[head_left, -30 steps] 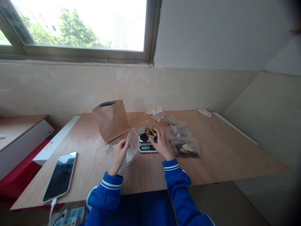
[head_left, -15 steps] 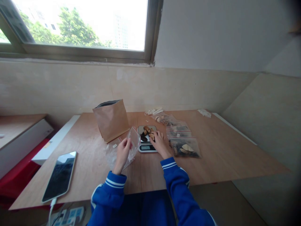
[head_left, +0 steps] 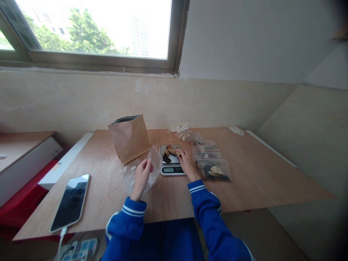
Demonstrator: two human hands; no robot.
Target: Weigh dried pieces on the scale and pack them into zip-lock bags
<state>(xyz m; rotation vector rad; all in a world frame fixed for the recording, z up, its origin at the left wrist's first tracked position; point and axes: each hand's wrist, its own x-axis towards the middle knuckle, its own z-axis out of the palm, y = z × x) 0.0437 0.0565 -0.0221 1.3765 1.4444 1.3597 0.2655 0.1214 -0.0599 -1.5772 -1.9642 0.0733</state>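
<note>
My left hand (head_left: 142,175) is closed on a clear zip bag (head_left: 156,158), gripping it near its mouth. Just to the right stands a small digital kitchen scale (head_left: 174,170) with a lit display. Brown and dark dried slices (head_left: 170,148) lie on its plate. My right hand (head_left: 188,165) reaches over the plate's right side, its fingertips pinched on one of these slices; the fingers partly hide it. More clear plastic (head_left: 132,177) lies flat under and beside my left wrist.
A brown paper pouch (head_left: 129,139) stands open behind my left hand. Filled zip bags (head_left: 213,170) lie in a row right of the scale. White gloves (head_left: 178,128) lie at the back edge. A phone (head_left: 71,203) on a charging cable rests at the left.
My right hand has shifted slightly right and back on the plate, uncovering more of the scale. My left hand keeps its hold on the bag.
</note>
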